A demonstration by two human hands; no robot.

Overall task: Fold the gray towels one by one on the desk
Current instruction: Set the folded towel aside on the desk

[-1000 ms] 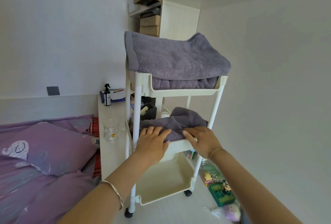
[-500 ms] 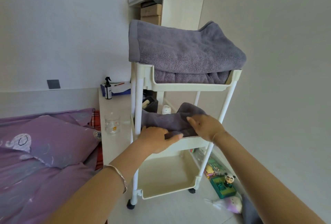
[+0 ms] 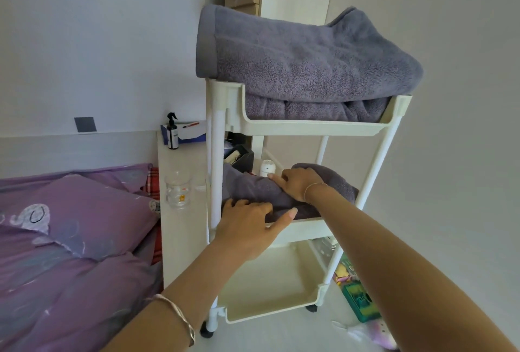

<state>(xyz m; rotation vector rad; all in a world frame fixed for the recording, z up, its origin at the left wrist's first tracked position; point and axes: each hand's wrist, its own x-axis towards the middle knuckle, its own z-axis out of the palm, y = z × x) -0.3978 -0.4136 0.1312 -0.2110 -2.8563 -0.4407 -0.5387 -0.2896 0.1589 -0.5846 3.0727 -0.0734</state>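
The white three-tier cart (image 3: 306,126) stands just beside the narrow table's (image 3: 183,227) right edge, and its top tray carries a big folded gray towel (image 3: 309,61). The one to take now, a smaller gray towel (image 3: 253,191), lies bunched in the middle tray, reaching its front edge. The left grip (image 3: 250,222) lies released there, fingers on the cloth, thumb spread along the rim. The right grip (image 3: 298,182) rests on top nearer the back edge; whether it pinches cloth I cannot tell. It seems best to gather both ends, lift clear of the rim, then swing left onto the table, steering past the drinking glass (image 3: 177,189).
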